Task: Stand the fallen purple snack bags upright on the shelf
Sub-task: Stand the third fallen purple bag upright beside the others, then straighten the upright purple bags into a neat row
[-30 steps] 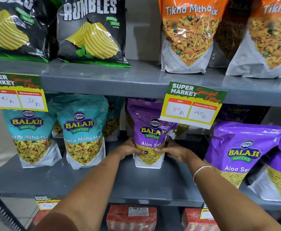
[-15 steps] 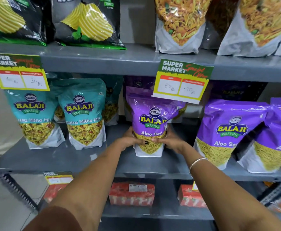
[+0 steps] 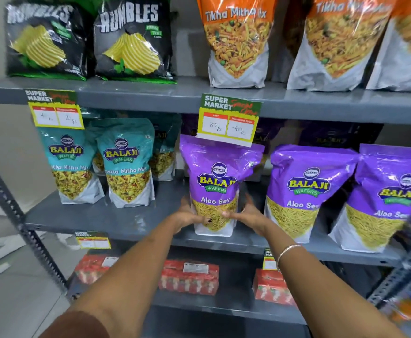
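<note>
A purple Aloo Sev bag [image 3: 215, 181] stands upright near the front of the middle grey shelf [image 3: 116, 220]. My left hand [image 3: 187, 213] grips its lower left side and my right hand [image 3: 247, 213] its lower right side, thumbs across the front. To the right, two more purple Aloo Sev bags stand upright, one [image 3: 306, 189] close beside the held bag and another [image 3: 392, 196] at the far right. Darker purple bags [image 3: 331, 135] sit behind them at the back of the shelf, mostly hidden.
Teal Khatta Mitha Mix bags [image 3: 124, 164] stand on the same shelf to the left. A price tag [image 3: 228, 120] hangs from the upper shelf over the held bag's top. Black chip bags and orange Tikha Mitha bags fill the shelf above; red packs [image 3: 189, 276] lie below.
The camera view has shifted and pulled back. The bag between my hands now stands straighter and nearer the shelf's front edge; both hands still hold its lower sides.
</note>
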